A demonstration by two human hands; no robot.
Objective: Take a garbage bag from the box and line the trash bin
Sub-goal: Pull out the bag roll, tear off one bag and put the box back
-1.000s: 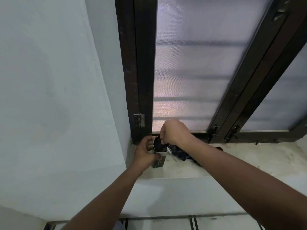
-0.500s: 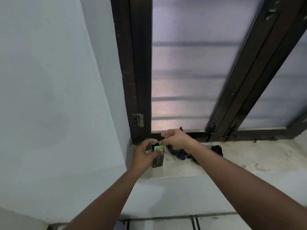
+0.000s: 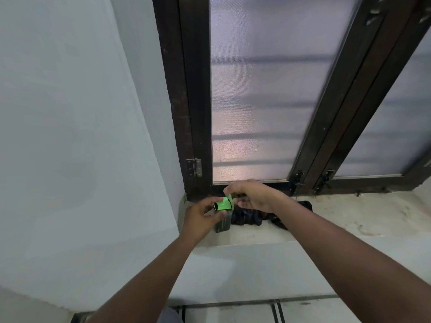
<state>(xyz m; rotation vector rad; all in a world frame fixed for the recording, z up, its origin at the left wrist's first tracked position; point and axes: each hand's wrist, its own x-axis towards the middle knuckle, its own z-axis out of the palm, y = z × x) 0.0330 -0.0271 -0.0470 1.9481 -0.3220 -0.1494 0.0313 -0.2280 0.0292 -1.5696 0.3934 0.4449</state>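
A small dark box with a bright green top (image 3: 223, 215) stands on the pale window sill (image 3: 338, 217), near the corner. My left hand (image 3: 200, 216) grips the box from the left side. My right hand (image 3: 250, 197) pinches the green top flap of the box between thumb and fingers. A crumpled black garbage bag (image 3: 254, 215) lies on the sill just right of the box, partly under my right wrist. No trash bin is in view.
A dark wooden window frame (image 3: 193, 113) with frosted panes rises right behind the sill. A white wall (image 3: 81, 136) closes in on the left. Tiled floor (image 3: 303, 311) shows at the bottom edge.
My right hand has let go of the black bag, which now lies on the sill, and has moved to the box's green flap. The left hand stays on the box.
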